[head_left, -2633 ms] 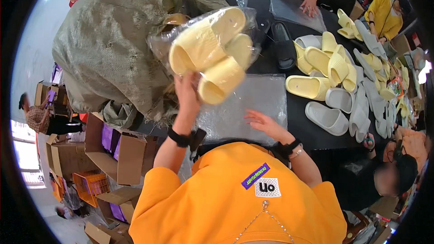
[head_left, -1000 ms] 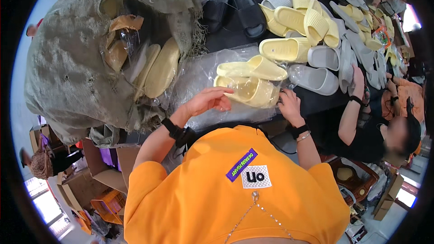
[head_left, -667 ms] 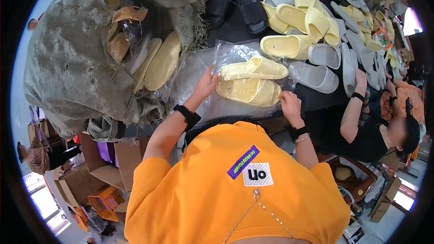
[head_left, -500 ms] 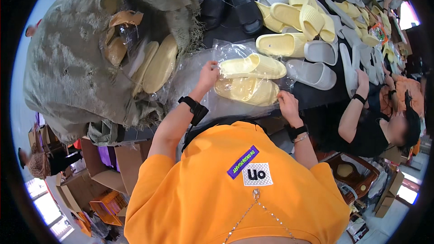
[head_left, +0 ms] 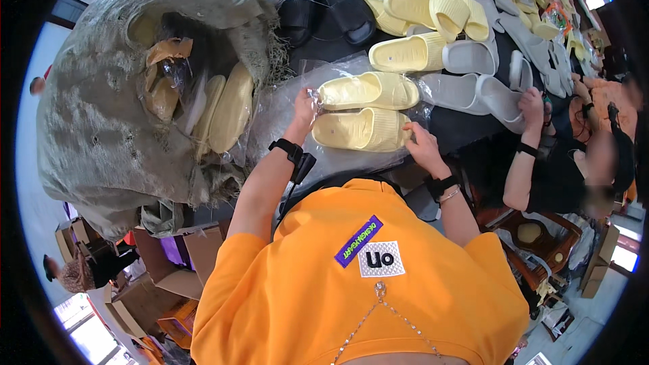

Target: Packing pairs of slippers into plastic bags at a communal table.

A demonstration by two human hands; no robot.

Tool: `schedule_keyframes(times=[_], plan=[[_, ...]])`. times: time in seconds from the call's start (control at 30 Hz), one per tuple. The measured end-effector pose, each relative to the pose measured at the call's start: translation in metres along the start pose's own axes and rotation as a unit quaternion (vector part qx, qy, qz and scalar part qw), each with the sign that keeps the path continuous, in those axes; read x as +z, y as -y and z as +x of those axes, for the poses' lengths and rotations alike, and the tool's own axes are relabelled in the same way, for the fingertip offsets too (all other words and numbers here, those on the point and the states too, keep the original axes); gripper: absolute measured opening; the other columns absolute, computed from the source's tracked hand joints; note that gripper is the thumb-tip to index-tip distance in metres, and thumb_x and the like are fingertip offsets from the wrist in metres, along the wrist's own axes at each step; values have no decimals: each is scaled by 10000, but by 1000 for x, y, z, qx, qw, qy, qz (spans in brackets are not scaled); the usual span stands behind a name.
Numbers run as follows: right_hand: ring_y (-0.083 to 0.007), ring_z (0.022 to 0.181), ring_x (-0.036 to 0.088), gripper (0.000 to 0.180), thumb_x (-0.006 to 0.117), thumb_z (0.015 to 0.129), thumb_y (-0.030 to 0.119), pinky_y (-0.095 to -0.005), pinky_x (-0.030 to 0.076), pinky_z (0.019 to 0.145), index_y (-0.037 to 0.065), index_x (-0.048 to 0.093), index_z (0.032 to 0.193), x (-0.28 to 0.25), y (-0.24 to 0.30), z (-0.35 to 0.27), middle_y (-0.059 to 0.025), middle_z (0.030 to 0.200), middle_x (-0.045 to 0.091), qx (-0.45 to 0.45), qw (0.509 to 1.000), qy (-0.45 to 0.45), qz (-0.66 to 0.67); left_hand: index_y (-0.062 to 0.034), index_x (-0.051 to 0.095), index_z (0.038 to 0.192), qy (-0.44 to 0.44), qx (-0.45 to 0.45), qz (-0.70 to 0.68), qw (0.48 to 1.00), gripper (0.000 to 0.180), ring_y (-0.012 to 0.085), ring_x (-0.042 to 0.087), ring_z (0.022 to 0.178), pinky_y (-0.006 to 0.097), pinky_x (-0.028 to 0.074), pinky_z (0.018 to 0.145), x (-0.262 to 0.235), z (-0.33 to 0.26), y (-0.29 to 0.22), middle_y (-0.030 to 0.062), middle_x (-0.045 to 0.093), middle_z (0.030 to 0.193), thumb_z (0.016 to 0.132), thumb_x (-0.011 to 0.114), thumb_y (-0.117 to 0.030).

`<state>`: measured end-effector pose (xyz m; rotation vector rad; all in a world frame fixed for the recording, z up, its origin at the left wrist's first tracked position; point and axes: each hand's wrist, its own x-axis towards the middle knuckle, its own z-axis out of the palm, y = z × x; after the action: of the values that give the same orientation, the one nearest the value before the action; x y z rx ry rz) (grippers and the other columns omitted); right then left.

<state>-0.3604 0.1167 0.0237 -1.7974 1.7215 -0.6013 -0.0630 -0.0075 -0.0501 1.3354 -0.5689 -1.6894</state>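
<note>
Two pale yellow slippers lie side by side in front of me, toes to the right. The far slipper (head_left: 368, 91) and the near slipper (head_left: 358, 130) rest on clear plastic sheeting (head_left: 284, 122). At their heel end my left hand (head_left: 303, 109) is closed on a crumpled bit of clear plastic bag (head_left: 314, 96). My right hand (head_left: 424, 147) is at the toe of the near slipper, thumb and forefinger pinched on its edge; the other fingers curl under.
A big grey-green woven sack (head_left: 101, 108) with slippers inside stands left. Black slippers (head_left: 346, 10) lie behind, and piled yellow slippers (head_left: 412, 51) and grey slippers (head_left: 466, 91) lie right. A co-worker's hand (head_left: 532, 105) holds a grey slipper nearby.
The clear bag that covered the yellow pair no longer lies over them; crumpled plastic is in my left hand. My right hand has moved onto the near toe. The co-worker's grey slipper has shifted.
</note>
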Motion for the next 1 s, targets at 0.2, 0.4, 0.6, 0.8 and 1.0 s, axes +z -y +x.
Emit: schedule_keyframes(times=[0.2,0.4,0.6,0.8,1.0], plan=[[-300,1018,508,250,563,759,224,-395,400,822,88,543,967,14,6,5,-100,1066,565,-75,994,19,-71,-63,500,1101,-51,168,316,932,346,216,558,879,325,475,671,-25,18,17,109,553,1004,774,605,-104],[-305,1024,498,343,612,761,180,-379,379,887,56,526,1069,-5,-22,-9,-144,1104,528,66,983,-171,-7,-123,485,1197,234,430,679,547,488,313,394,1173,454,333,933,17,-40,-24,115,478,1212,760,618,-295],[-196,919,533,522,618,807,275,-306,450,743,47,398,1223,-11,-40,-36,-102,1031,529,355,883,-62,299,-111,434,1234,206,446,655,574,511,352,336,1208,510,292,970,65,-41,-2,119,396,1294,769,554,-284],[-125,813,548,391,594,822,172,-251,474,642,42,453,1162,-8,-32,-43,-62,1006,530,307,852,-38,422,-97,526,1064,123,435,625,637,346,323,447,1063,487,329,864,70,-48,18,91,529,1091,719,545,-115],[-122,795,542,361,565,774,43,-245,464,661,44,473,1123,-8,5,-31,-64,1026,525,226,855,-10,466,-62,534,984,-34,423,626,654,266,295,499,936,425,345,789,30,-107,-32,121,560,952,720,511,-48]])
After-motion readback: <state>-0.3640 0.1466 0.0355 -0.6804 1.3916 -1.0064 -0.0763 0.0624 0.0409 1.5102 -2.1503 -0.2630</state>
